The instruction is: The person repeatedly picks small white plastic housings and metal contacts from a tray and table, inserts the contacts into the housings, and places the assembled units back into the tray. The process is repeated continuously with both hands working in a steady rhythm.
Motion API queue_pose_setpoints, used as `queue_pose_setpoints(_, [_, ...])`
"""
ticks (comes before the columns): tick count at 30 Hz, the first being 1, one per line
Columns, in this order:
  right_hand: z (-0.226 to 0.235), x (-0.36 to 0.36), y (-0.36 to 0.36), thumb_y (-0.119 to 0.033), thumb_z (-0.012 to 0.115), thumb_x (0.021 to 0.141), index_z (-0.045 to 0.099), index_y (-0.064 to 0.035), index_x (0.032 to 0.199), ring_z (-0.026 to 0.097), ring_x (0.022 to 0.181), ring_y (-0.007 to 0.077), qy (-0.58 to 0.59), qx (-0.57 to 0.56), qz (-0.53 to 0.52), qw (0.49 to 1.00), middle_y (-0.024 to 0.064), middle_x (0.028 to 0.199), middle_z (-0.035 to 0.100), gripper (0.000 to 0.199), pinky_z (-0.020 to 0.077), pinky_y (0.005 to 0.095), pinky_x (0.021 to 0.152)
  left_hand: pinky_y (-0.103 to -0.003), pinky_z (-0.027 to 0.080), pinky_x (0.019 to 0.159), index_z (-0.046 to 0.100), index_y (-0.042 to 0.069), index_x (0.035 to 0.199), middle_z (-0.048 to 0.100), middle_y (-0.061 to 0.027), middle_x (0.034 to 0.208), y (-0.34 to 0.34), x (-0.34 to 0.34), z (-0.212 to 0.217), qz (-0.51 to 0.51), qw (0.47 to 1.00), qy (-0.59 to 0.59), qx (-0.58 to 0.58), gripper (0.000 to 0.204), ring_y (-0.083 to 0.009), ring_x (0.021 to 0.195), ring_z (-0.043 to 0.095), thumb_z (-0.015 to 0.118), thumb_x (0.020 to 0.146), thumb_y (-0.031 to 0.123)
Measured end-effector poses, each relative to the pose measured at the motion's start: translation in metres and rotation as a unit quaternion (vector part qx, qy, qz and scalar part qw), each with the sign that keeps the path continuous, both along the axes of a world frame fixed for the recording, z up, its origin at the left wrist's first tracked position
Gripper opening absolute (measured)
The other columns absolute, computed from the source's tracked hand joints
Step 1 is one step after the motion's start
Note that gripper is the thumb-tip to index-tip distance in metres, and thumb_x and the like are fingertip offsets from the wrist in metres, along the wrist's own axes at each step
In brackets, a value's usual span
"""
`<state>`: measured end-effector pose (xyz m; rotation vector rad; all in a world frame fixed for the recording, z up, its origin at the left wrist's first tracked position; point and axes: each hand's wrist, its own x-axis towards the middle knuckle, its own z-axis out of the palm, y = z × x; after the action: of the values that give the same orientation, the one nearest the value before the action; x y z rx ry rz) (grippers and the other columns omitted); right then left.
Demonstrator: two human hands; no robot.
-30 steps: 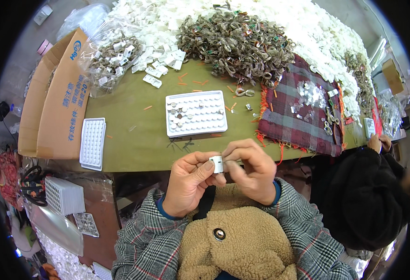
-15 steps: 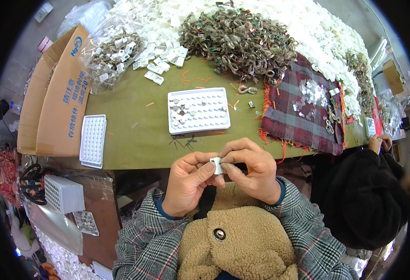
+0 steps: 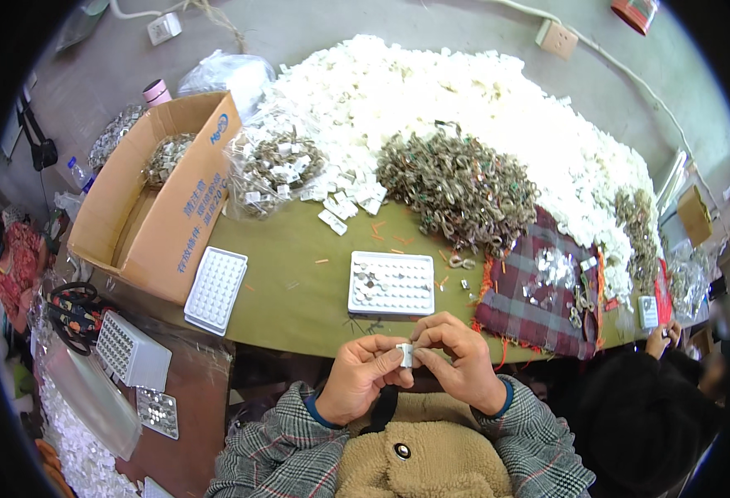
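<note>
Just in front of the table's near edge, my left hand [image 3: 356, 378] grips a small white plastic housing [image 3: 406, 355] between thumb and fingers. My right hand [image 3: 464, 369] is closed at the housing's right side, its thumb and fingertips pinching it. A dark slot shows on the housing; finer detail is too small to make out. Beyond my hands lies a white tray [image 3: 394, 310] with rows of round pockets. Several silvery discs [image 3: 370, 286] sit on its left part.
A cardboard box [image 3: 153, 241] and a second white tray [image 3: 215, 290] stand left. Behind are heaps of coiled cords [image 3: 456, 187] and white parts [image 3: 464, 91]. Right lies a plaid cloth [image 3: 539, 290] with clear pieces; beyond it, another person's hand [image 3: 657, 340]. Orange bits [image 3: 322, 261] dot the table.
The view has tilted up, showing more wall, so the table's things appear lower and farther right. Both hands stay on the white housing, which looks slightly turned.
</note>
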<state>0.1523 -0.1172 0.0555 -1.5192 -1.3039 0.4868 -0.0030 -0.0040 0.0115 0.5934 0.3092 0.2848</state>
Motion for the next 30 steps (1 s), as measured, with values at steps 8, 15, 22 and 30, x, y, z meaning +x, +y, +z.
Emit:
queue_pose_setpoints(8, [0.013,0.004,0.06,0.003,0.072,0.079,0.07,-0.0001,0.087,0.066,0.082,0.0248,-0.056,-0.033,0.091,0.994,0.0111,0.088,0.066,0.009,0.0538,0.0347,0.071,-0.03,0.06,0.073,0.057,-0.002,0.121,0.068,-0.0108,0.096,0.031,-0.013,-0.008,0.065,0.998,-0.012,-0.004,0.025,-0.0169,0.079,0.068,0.057,0.101,0.012])
queue_pose_setpoints(15, [0.0,0.055,0.199,-0.009,0.072,0.079,0.073,-0.0002,0.085,0.066,0.079,0.0361,-0.247,-0.119,0.093,0.957,0.018,0.085,0.067,0.01,0.0528,0.0438,0.072,-0.031,0.059,0.071,0.055,0.004,0.106,0.054,-0.0037,0.09,0.074,-0.02,-0.007,0.139,0.985,-0.054,-0.09,0.018,-0.016,0.083,0.062,0.048,0.106,0.021])
queue_pose_setpoints(22, [-0.035,0.052,0.232,-0.011,0.072,0.079,0.069,-0.0006,0.086,0.064,0.084,0.0371,-0.325,-0.2,0.057,0.922,0.0164,0.091,0.062,0.012,0.051,0.0454,0.074,-0.025,0.053,0.07,0.059,0.004,0.107,0.059,-0.0039,0.101,0.089,-0.019,-0.01,0.187,0.979,0.041,-0.064,0.018,-0.0122,0.086,0.06,0.051,0.105,0.02])
queue_pose_setpoints(30, [0.008,-0.003,0.154,-0.006,0.067,0.084,0.067,-0.0001,0.098,0.064,0.08,0.0389,-0.151,-0.101,0.203,0.962,0.0188,0.095,0.061,0.016,0.0521,0.0447,0.069,-0.025,0.055,0.068,0.061,-0.001,0.115,0.067,-0.0085,0.1,0.091,-0.012,-0.019,0.197,0.98,0.014,-0.014,0.02,-0.0106,0.079,0.063,0.059,0.1,0.013])
